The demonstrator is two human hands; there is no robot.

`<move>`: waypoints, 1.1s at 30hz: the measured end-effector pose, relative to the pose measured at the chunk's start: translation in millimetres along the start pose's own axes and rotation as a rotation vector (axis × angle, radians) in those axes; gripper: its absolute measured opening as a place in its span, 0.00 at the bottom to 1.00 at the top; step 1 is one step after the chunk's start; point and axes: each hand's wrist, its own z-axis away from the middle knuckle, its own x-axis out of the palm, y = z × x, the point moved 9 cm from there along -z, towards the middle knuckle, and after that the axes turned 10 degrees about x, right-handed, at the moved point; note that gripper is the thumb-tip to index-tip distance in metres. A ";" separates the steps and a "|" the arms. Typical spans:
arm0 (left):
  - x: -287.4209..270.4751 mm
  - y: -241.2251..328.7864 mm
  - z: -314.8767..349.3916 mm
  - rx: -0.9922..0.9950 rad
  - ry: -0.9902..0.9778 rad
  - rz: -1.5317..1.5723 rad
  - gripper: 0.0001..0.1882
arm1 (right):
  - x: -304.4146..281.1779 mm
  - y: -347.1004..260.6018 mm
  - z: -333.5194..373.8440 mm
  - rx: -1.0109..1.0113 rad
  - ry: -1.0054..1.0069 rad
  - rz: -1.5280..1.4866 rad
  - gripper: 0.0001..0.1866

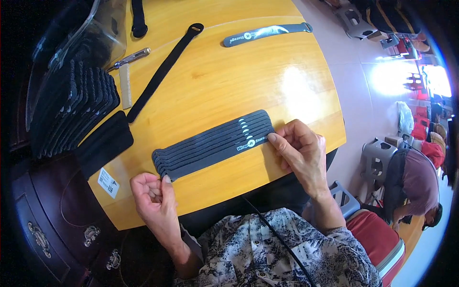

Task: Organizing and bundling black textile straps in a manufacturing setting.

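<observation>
A fanned row of several dark grey fabric straps (210, 143) lies overlapping on the yellow wooden table, their rounded ends lined up at a slant. The nearest strap shows a white print close to its right end. My left hand (155, 193) pinches that strap's left end between thumb and fingers. At the other end, my right hand (301, 150) grips the same strap, thumb on top and fingers curled beneath. Farther off lie a single grey printed strap (267, 34) with an end loop and a long black strap (165, 71) with a slotted end.
At the left stands a thick pile of black straps (76, 107) beside a clear plastic bag (103, 33). A small metal tool (131, 58), a beige strip (125, 86) and a white label (108, 183) lie on the table (215, 86). Another person (416, 182) sits at the right.
</observation>
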 end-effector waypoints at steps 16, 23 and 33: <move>-5.2 -1.8 -8.0 -0.034 -0.157 0.093 0.04 | 1.8 -2.8 -18.0 0.146 -0.224 0.064 0.09; -8.9 44.0 15.7 0.555 -0.132 -0.226 0.08 | 20.0 -42.6 14.2 -0.313 -0.185 0.210 0.09; -0.5 29.8 6.4 0.552 -0.130 -0.263 0.10 | 46.4 -52.3 -3.3 -0.366 -0.128 0.586 0.15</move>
